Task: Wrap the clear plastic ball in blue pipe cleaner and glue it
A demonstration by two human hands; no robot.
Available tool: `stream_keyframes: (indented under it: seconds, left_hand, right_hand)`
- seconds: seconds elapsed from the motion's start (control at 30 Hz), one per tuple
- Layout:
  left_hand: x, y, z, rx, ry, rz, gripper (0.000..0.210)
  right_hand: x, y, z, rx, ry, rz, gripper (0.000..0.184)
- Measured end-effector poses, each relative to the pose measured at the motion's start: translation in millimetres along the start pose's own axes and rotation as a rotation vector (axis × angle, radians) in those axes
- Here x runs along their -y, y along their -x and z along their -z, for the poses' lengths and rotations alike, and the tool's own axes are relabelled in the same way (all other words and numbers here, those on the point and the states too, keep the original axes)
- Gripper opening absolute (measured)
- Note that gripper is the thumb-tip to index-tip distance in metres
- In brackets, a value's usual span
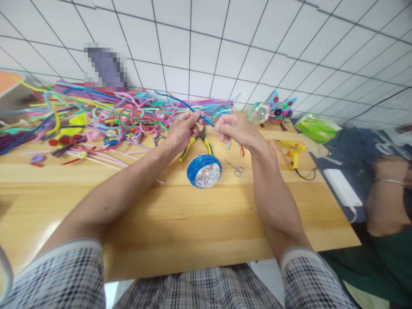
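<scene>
A blue pipe cleaner [180, 101] runs slantwise between my two hands above the table. My left hand [186, 128] pinches it near the middle, and its free end sticks up to the left. At the other end, my right hand [236, 128] has its fingers closed on the same pipe cleaner. Below them on the table sits a clear round ball wrapped in blue pipe cleaner [197, 171], its bare shiny side facing me. Pliers with yellow-green handles [209, 146] lie just behind the ball, partly under my left hand. Small scissors [238, 168] rest to its right.
Heaps of coloured pipe cleaners [128, 111] cover the back left of the wooden table [180, 227]. A yellow glue gun [292, 150] lies at right, before a finished colourful figure [280, 110] and a green packet [317, 128]. Another person's arm [388, 193] is at far right, near a white power strip [343, 187].
</scene>
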State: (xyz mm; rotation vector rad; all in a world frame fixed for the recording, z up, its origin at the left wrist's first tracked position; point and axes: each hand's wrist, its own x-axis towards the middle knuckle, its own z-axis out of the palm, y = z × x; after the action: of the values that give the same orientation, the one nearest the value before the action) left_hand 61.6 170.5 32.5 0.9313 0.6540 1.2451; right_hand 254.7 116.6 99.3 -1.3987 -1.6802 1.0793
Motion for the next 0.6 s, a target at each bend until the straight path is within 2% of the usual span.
stream_keyframes:
  seconds: [0.17,0.3,0.47,0.6]
  left_hand:
    - [-6,-6,6.3,-0.039,0.039,0.034,0.021]
    - [-14,-13,12.5,-0.095,0.105,0.071,0.021]
    - [-14,-5,1.6,-0.036,0.076,0.070,0.032]
    - [-11,5,-10.1,0.046,0.030,0.032,0.027]
  right_hand:
    - [-3,2,12,0.074,0.078,-0.031,0.015]
    - [-1,8,20,0.106,0.152,-0.084,0.016]
    - [4,9,15,0.018,0.318,0.011,0.011]
    - [7,4,2,-0.051,0.342,0.073,0.013]
